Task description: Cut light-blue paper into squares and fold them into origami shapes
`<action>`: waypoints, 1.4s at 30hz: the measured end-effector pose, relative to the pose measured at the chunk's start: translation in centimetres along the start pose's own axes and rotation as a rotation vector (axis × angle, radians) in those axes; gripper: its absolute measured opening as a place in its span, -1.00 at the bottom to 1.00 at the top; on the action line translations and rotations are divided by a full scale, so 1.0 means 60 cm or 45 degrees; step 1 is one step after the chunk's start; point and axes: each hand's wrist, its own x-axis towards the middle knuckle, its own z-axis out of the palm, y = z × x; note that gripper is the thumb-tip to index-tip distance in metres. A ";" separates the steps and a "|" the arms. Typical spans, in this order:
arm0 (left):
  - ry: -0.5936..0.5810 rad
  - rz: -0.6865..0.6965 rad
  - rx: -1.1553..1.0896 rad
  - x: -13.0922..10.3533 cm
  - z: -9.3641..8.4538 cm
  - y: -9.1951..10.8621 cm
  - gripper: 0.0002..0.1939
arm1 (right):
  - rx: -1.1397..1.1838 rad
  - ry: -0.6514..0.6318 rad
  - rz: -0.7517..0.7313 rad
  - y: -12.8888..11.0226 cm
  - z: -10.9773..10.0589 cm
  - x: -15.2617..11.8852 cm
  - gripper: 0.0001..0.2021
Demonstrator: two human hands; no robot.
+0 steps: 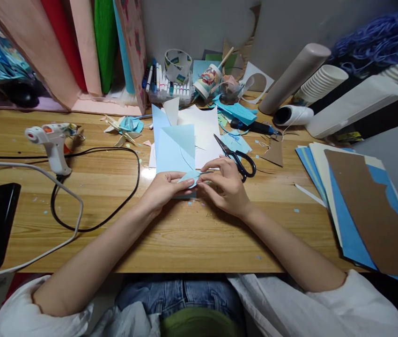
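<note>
in the head view, the left hand [165, 189] and right hand [225, 185] both pinch a small blue paper [192, 174] over the middle of the table [192, 248], between its front and back edges, with scissors [233, 153] just beside the right hand and a glue gun [54, 146] toward the table's left edge.

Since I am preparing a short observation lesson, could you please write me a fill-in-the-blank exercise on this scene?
1. The left hand pinches a small piece of paper coloured light ____.
2. The scissors beside the right hand have ____ handles.
3. The white glue gun is to the ____ of both hands.
4. The brown cardboard lies on the stack of sheets to the ____ of both hands.

Missing words: blue; black; left; right.
</note>
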 end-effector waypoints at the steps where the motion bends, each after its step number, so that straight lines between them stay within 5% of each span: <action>1: 0.020 0.021 -0.001 -0.001 0.003 0.000 -0.68 | 0.015 0.010 0.029 -0.002 0.000 0.001 -0.93; 16: 0.146 0.178 0.234 -0.010 0.020 0.003 -0.61 | 0.063 0.056 0.241 -0.013 0.000 0.004 -0.96; 20: 0.202 0.225 0.167 -0.011 0.026 0.005 -0.63 | 0.091 0.178 0.372 -0.014 0.002 0.002 -0.95; 23: 0.237 0.342 0.149 -0.010 0.026 0.005 -0.65 | 0.431 0.310 0.635 -0.013 0.007 0.003 -0.75; 28: 0.229 0.292 0.098 -0.014 0.026 0.003 -0.65 | 1.197 -0.125 1.008 -0.016 0.011 0.008 -0.77; 42: 0.145 0.136 -0.056 -0.015 0.033 0.004 -0.58 | 1.468 -0.020 1.171 -0.010 0.015 -0.001 -0.80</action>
